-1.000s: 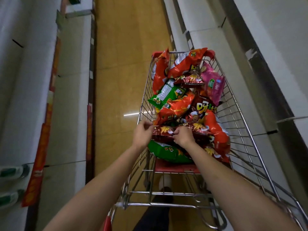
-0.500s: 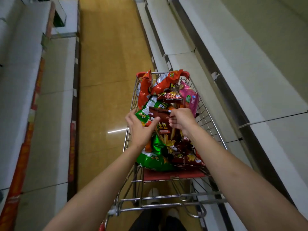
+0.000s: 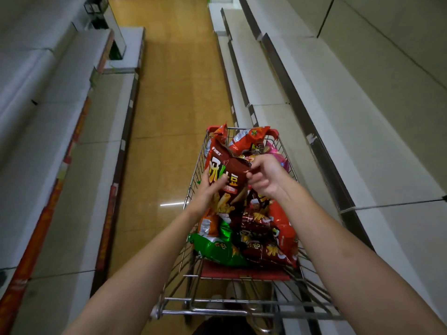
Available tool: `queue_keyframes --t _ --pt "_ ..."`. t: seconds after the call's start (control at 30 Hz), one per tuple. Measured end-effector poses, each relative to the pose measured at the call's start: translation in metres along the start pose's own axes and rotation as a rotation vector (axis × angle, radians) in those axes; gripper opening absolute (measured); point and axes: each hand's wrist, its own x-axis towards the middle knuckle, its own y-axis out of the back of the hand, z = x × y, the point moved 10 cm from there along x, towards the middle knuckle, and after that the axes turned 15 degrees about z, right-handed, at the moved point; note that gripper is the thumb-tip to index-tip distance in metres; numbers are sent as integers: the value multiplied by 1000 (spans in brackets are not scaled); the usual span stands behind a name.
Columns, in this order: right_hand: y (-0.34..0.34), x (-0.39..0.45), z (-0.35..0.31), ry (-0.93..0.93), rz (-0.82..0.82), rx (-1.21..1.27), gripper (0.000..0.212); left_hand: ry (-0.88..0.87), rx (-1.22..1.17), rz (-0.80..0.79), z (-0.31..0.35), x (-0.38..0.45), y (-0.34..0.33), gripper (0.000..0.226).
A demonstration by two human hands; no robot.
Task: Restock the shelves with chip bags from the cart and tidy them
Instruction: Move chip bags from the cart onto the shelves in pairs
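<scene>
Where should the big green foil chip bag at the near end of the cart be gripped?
Grip the big green foil chip bag by its crinkled upper seam, coming from above on the left hand's side. It lies flat in the wire shopping cart, and dark red bags overlap its right edge.

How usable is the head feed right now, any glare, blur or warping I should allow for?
Head view: dim, flat lighting; one bright streak of glare on the floor left of the cart. Wide-angle warping makes the shelves lean and splay outward. The dark red chip bag between left hand and right hand reads clearly; frame edges are soft.
</scene>
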Motion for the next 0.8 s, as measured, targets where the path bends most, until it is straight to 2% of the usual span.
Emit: queue_keyframes --t 0.07,0.17,0.2,0.3,0.33,0.43,0.53,0.63,0.8 --pt "0 0 -5 -7 -81 -65 7 85 4 -40 -4 4 4 123" --pt "4 6 -12 9 -129 -69 6 113 50 -149 -3 4 2 78" --pt "7 12 -16 24 -113 -52 8 117 63 -186 -2 2 1 79" --pt "11 28 -23 73 -41 -23 15 194 33 -190 -8 0 2 113" --pt "11 32 -25 90 -21 -27 18 206 -3 -183 -9 0 4 114" --pt "9 44 -28 172 41 -125 25 255 -66 -100 -14 3 17 93" --pt "6 64 -19 233 74 -322 27 304 -201 39 -20 4 34 35" --pt "7 93 5 246 107 -507 12 339 -298 159 -30 5 56 31" --pt "7 146 52 268 110 -776 14 391 -289 242 -52 6 73 33"
